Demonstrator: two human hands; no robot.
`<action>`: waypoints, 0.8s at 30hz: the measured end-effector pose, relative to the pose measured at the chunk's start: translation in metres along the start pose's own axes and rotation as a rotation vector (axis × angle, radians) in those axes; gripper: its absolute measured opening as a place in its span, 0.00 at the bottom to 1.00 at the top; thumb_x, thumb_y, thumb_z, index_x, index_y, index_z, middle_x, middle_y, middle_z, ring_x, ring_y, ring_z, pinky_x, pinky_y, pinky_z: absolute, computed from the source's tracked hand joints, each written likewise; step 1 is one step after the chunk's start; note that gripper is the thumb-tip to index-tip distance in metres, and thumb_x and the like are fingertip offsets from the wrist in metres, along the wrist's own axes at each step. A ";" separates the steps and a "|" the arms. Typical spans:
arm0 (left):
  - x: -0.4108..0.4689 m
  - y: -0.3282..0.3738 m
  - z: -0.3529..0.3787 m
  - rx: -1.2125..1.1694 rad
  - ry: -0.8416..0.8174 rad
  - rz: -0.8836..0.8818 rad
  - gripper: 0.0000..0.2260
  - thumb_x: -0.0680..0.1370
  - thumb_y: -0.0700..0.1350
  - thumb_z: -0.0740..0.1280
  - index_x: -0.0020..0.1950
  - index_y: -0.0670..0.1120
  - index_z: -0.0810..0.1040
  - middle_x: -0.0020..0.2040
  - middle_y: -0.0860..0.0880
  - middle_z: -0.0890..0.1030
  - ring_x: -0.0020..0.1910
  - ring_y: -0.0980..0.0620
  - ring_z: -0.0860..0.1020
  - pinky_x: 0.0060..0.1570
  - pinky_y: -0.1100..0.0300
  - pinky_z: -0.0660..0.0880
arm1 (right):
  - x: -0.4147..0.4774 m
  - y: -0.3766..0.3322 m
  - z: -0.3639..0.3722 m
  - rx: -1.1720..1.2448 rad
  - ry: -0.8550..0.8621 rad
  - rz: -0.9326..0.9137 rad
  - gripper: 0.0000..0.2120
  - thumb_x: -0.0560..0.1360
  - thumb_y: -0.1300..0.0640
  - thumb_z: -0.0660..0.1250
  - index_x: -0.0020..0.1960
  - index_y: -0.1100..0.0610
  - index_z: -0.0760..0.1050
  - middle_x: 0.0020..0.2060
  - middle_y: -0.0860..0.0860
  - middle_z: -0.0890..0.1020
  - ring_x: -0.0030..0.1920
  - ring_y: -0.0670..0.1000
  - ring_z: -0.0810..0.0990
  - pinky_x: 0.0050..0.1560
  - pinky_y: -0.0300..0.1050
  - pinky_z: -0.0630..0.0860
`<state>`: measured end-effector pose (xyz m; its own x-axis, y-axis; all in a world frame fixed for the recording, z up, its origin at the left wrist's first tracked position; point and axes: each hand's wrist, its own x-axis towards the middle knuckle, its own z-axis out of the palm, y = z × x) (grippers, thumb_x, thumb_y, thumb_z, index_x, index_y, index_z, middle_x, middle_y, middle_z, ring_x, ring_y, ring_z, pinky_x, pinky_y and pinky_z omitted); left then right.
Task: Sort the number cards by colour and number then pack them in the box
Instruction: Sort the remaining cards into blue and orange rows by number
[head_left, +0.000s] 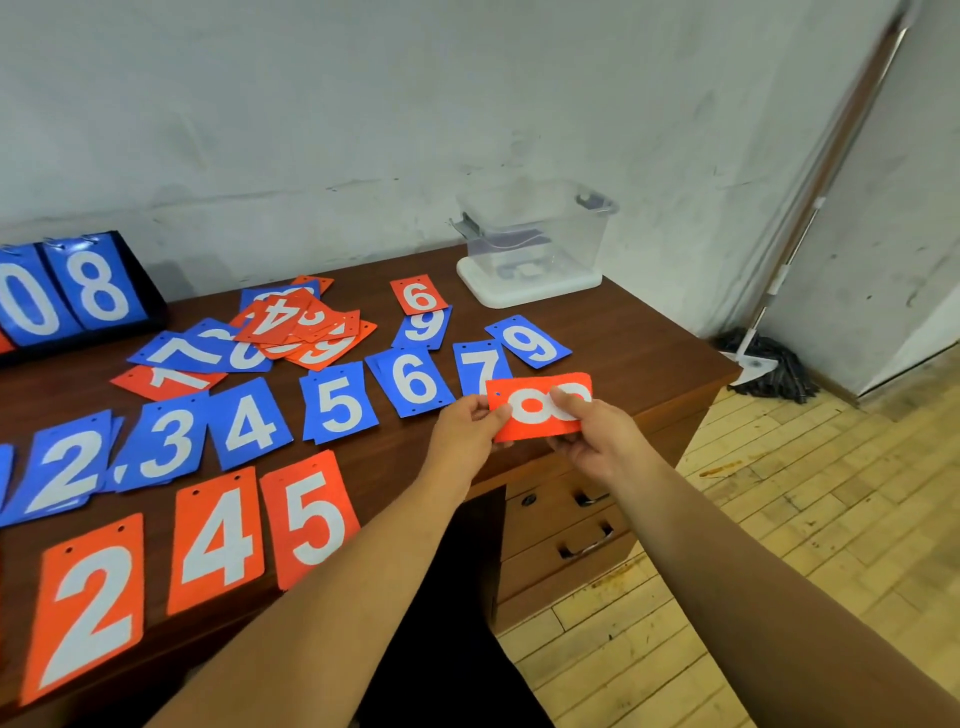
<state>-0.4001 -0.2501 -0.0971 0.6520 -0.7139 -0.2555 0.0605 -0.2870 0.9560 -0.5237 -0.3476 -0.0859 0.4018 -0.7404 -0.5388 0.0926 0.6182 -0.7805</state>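
Note:
Both hands hold a red 8 card (540, 408) turned sideways above the desk's right front edge. My left hand (467, 431) pinches its left end and my right hand (597, 436) pinches its right end. A row of blue cards (340, 402) numbered 2 to 7 lies across the desk, with a blue 9 card (527, 340) at its right end. In front lie red 2, 4 and 5 cards (218, 540). An unsorted pile of red and blue cards (291, 327) sits further back. The clear plastic box (535, 228) stands open at the back right.
A flip scoreboard (78, 291) showing blue 0 and 8 stands at the back left. A red 6 card (418, 295) and another blue 9 card (423, 327) lie near the box. The wooden desk (634, 358) has drawers (571, 525) below. A mop (763, 364) leans by the wall.

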 end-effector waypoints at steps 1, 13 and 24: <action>0.002 0.004 -0.002 0.013 0.020 0.023 0.13 0.79 0.50 0.68 0.62 0.50 0.75 0.60 0.50 0.79 0.53 0.54 0.80 0.44 0.61 0.81 | 0.000 0.002 0.001 -0.042 -0.011 -0.013 0.22 0.71 0.55 0.76 0.60 0.57 0.72 0.53 0.57 0.83 0.52 0.57 0.83 0.53 0.56 0.81; 0.038 0.034 -0.018 0.576 -0.088 0.322 0.14 0.83 0.49 0.61 0.69 0.51 0.74 0.63 0.47 0.78 0.57 0.51 0.77 0.52 0.58 0.76 | 0.013 -0.019 0.003 -1.054 -0.003 -0.582 0.16 0.76 0.51 0.70 0.62 0.53 0.75 0.56 0.51 0.82 0.48 0.47 0.80 0.46 0.43 0.79; 0.095 0.001 -0.029 1.267 -0.144 0.555 0.18 0.84 0.47 0.58 0.75 0.51 0.69 0.70 0.48 0.69 0.70 0.47 0.66 0.69 0.51 0.66 | 0.063 0.008 0.000 -1.652 0.292 -0.811 0.14 0.80 0.51 0.63 0.64 0.51 0.75 0.57 0.52 0.76 0.58 0.51 0.72 0.60 0.45 0.75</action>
<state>-0.3156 -0.2996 -0.1160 0.2774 -0.9604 0.0245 -0.9469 -0.2691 0.1759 -0.4980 -0.3891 -0.1265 0.5519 -0.8132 0.1849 -0.7819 -0.5816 -0.2243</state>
